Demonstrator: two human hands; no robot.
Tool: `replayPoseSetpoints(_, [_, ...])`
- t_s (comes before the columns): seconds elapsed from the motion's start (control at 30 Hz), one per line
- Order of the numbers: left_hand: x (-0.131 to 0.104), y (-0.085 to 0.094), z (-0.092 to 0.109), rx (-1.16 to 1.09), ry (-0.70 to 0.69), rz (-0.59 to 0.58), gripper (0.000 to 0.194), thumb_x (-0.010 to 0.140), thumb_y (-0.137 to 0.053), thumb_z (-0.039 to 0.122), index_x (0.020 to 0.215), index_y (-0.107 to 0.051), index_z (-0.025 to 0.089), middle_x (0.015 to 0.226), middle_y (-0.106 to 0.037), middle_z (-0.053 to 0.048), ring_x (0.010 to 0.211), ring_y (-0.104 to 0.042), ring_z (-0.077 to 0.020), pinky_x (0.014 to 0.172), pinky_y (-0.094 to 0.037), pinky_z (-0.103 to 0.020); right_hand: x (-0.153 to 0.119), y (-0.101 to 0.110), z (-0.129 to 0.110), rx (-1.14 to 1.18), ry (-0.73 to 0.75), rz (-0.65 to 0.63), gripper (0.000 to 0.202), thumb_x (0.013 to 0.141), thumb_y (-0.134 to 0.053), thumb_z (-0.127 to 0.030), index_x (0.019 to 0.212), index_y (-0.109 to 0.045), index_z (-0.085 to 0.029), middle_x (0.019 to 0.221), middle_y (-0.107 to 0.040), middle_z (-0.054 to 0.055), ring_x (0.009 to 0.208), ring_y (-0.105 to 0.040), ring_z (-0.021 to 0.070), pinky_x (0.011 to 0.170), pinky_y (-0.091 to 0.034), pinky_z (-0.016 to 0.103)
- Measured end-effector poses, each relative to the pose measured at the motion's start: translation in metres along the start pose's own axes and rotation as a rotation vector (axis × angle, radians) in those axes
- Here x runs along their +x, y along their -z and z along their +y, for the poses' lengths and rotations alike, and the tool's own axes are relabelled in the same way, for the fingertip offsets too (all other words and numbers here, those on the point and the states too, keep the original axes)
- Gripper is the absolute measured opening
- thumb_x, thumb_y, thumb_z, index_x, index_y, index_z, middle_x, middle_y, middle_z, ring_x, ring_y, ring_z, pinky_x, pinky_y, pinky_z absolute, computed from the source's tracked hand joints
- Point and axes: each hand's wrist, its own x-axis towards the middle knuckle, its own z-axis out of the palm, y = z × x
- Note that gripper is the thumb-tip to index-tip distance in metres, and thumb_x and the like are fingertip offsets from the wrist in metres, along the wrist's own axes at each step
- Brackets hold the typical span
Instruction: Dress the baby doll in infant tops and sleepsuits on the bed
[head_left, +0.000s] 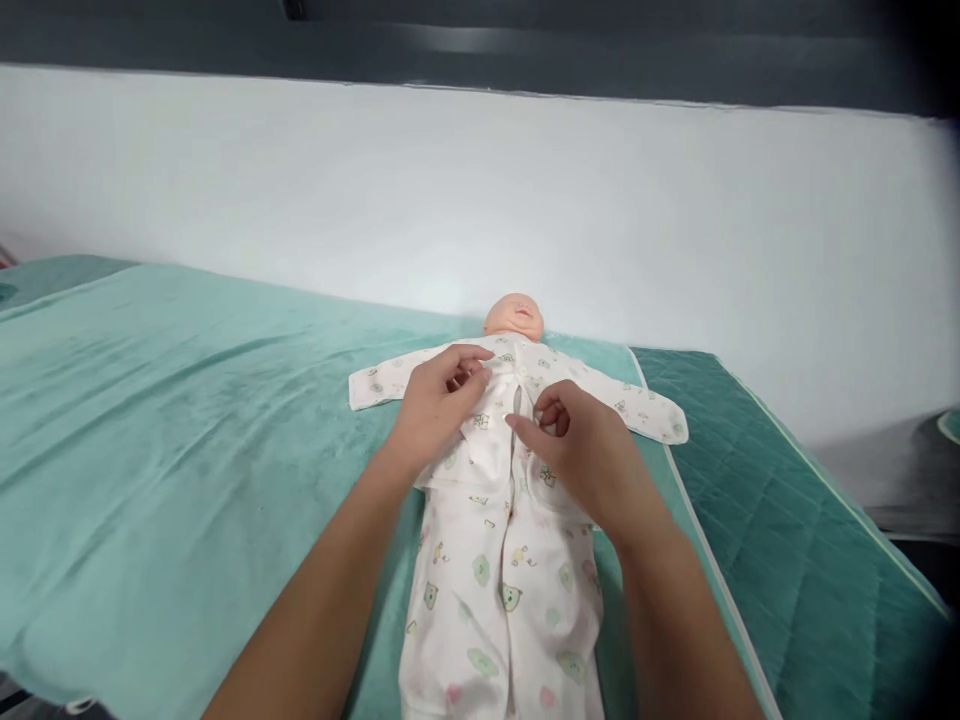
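Note:
A baby doll (514, 317) lies on its back in a white jacket (487, 455) printed with small animals, its sleeves spread to both sides. White trousers (484, 600) with green and pink prints cover its legs. Over the left side of the jacket's chest is my left hand (448, 388), fingers curled and index tip a little apart from the thumb. My right hand (574, 430) hovers by the jacket's front opening, thumb stretched out and fingers bent, with a gap between them. Neither hand visibly grips the cloth.
Under the doll a light green sheet (187, 450) spreads far to the left. A darker green quilted cover (795, 530) shows along the right. Behind the bed stands a white wall (300, 190) with a dark band (600, 60) above.

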Motion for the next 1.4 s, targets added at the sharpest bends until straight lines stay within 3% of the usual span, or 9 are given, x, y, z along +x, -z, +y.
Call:
replayPoseSetpoints(0.13, [-0.003, 0.0, 0.006, 0.079, -0.011, -0.214, 0.017, 0.088, -0.058, 0.032, 0.094, -0.071, 0.022, 0.081, -0.064, 0.001, 0.069, -0.053, -0.0121, 0.063, -0.04, -0.026, -0.006, 0.001, -0.006, -0.224, -0.013, -0.058, 0.021, 0.082, -0.063, -0.036, 0.079, -0.047, -0.023, 0.075, -0.058, -0.001, 0.063, -0.047, 0.0146, 0.056, -0.03, 0.027])
replayPoseSetpoints(0.37, [0.002, 0.011, 0.01, 0.103, -0.062, -0.483, 0.016, 0.078, -0.072, 0.037, 0.08, -0.069, 0.022, 0.088, -0.063, 0.0, 0.076, -0.051, -0.0132, 0.067, -0.041, -0.025, -0.007, 0.012, -0.005, -0.119, -0.069, -0.166, 0.022, 0.088, -0.053, -0.036, 0.071, -0.049, -0.023, 0.066, -0.059, -0.003, 0.06, -0.048, 0.014, 0.055, -0.031, 0.027])
replayPoseSetpoints(0.5, [-0.001, 0.011, 0.014, 0.037, -0.009, -0.45, 0.017, 0.081, -0.068, 0.036, 0.076, -0.068, 0.019, 0.079, -0.062, 0.0, 0.069, -0.048, -0.0115, 0.062, -0.038, -0.025, -0.005, 0.017, -0.001, 0.102, -0.147, -0.188, 0.023, 0.085, -0.06, -0.039, 0.07, -0.055, -0.022, 0.063, -0.055, -0.003, 0.058, -0.045, 0.012, 0.052, -0.03, 0.026])
replayPoseSetpoints(0.67, [-0.01, -0.003, 0.024, -0.242, 0.141, -0.319, 0.025, 0.081, -0.068, 0.043, 0.082, -0.065, 0.018, 0.063, -0.051, 0.003, 0.056, -0.042, -0.0085, 0.051, -0.031, -0.023, 0.0, 0.01, 0.006, 0.742, -0.238, -0.152, 0.024, 0.081, -0.069, -0.044, 0.081, -0.064, -0.021, 0.061, -0.046, -0.005, 0.055, -0.038, 0.0079, 0.05, -0.028, 0.022])
replayPoseSetpoints(0.8, [-0.01, -0.005, 0.023, -0.355, 0.231, -0.376, 0.027, 0.081, -0.07, 0.043, 0.085, -0.067, 0.017, 0.066, -0.056, 0.001, 0.058, -0.048, -0.0089, 0.052, -0.036, -0.022, 0.004, 0.0, 0.01, 1.003, -0.25, -0.195, 0.023, 0.079, -0.075, -0.039, 0.079, -0.065, -0.019, 0.059, -0.048, -0.005, 0.052, -0.038, 0.0059, 0.048, -0.027, 0.02])
replayPoseSetpoints(0.97, [-0.006, 0.003, 0.018, -0.395, 0.268, -0.462, 0.021, 0.08, -0.072, 0.035, 0.09, -0.069, 0.017, 0.072, -0.064, -0.001, 0.063, -0.055, -0.0091, 0.063, -0.046, -0.024, 0.005, -0.004, 0.013, 1.057, -0.254, -0.201, 0.02, 0.08, -0.074, -0.037, 0.078, -0.067, -0.018, 0.057, -0.053, -0.004, 0.05, -0.042, 0.0058, 0.047, -0.03, 0.019])
replayPoseSetpoints(1.23, [-0.006, 0.005, 0.015, -0.397, 0.239, -0.469, 0.021, 0.079, -0.073, 0.034, 0.09, -0.067, 0.016, 0.07, -0.063, 0.0, 0.066, -0.058, -0.0111, 0.067, -0.048, -0.026, 0.003, -0.002, 0.011, 0.959, -0.23, -0.225, 0.025, 0.083, -0.07, -0.039, 0.072, -0.061, -0.019, 0.054, -0.055, -0.004, 0.049, -0.044, 0.0077, 0.047, -0.033, 0.02])
replayPoseSetpoints(1.4, [-0.006, 0.004, 0.013, -0.387, 0.235, -0.457, 0.023, 0.079, -0.072, 0.036, 0.089, -0.068, 0.016, 0.071, -0.063, -0.001, 0.067, -0.058, -0.0112, 0.067, -0.049, -0.026, 0.004, -0.001, 0.008, 0.837, -0.219, -0.228, 0.025, 0.084, -0.068, -0.043, 0.078, -0.063, -0.019, 0.056, -0.058, -0.003, 0.05, -0.049, 0.0087, 0.05, -0.038, 0.021])
